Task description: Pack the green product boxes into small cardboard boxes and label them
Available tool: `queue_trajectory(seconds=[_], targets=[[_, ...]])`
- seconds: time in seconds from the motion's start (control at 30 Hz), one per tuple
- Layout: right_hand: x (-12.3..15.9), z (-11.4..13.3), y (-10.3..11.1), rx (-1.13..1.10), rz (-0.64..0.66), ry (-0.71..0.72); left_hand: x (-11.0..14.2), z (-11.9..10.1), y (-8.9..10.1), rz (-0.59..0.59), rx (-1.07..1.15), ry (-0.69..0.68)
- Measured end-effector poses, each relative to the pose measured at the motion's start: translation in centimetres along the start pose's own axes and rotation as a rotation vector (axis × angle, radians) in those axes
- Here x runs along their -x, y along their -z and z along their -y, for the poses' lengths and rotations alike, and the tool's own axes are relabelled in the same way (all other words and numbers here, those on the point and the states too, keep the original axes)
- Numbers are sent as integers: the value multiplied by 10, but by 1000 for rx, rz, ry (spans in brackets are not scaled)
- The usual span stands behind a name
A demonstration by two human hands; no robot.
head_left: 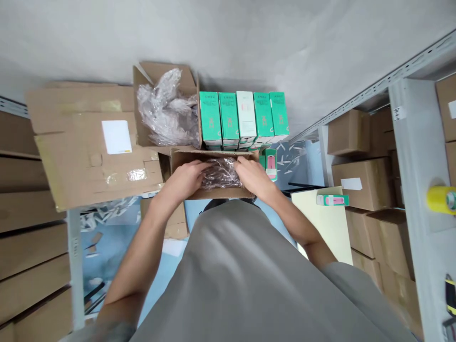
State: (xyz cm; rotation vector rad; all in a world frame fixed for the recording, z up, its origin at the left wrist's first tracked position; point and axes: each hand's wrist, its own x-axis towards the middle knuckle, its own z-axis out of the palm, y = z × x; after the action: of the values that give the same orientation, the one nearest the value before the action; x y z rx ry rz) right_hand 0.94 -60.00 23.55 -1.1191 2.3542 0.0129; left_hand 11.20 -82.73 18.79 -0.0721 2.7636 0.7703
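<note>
Crinkled clear plastic wrapping (221, 175), one mass: inside an open, oblong brown cardboard box (228, 194), between its left and right ends.

Left hand (189, 178): over the box's left end, fingers bent inward, touching the wrapping. Right hand (252, 175): over the right end, fingertips at the wrapping. Whether either hand pinches the wrapping or only presses it, cannot tell.

Beyond the box's far left corner: a second open brown cardboard box (145, 135), holding crumpled clear plastic film (162, 111). Beyond the far edge: a row of upright green cartons (210, 116), with one white-faced carton (246, 116) in the middle. Just past the far right corner: a small green box with a pink item (271, 165).

Left: a large brown cardboard sheet (81, 166), bearing a white rectangular label (117, 137).

Right: a cream flat board (326, 232); near its far right corner, a green-and-pink package (333, 200).
</note>
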Motion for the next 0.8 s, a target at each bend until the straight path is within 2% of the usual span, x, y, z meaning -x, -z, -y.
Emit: queue_trajectory(seconds=[0.1,0.2,0.27,0.33,0.4,0.5,0.6,0.7,0.8], targets=[[-23,14,-12,100,84,-7,-14,2,-14,76,-128,35],[-40,22,-27,165,190,-66,-19,2,-25,125,-179,-9],[-43,24,-30,179,233,-92,-16,2,-27,139,-191,-22],[-37,26,-26,169,197,-69,-9,2,-22,136,-169,-40],[-26,29,-15,143,138,-34,2,3,-7,121,-103,-96],[-7,34,3,107,106,-21,19,6,30,33,57,-165],[3,39,15,90,70,-48,24,18,72,-183,144,-48],[1,43,15,64,70,-108,7,43,103,-416,94,136],[-8,48,8,44,118,-175,-31,70,117,-525,51,194]])
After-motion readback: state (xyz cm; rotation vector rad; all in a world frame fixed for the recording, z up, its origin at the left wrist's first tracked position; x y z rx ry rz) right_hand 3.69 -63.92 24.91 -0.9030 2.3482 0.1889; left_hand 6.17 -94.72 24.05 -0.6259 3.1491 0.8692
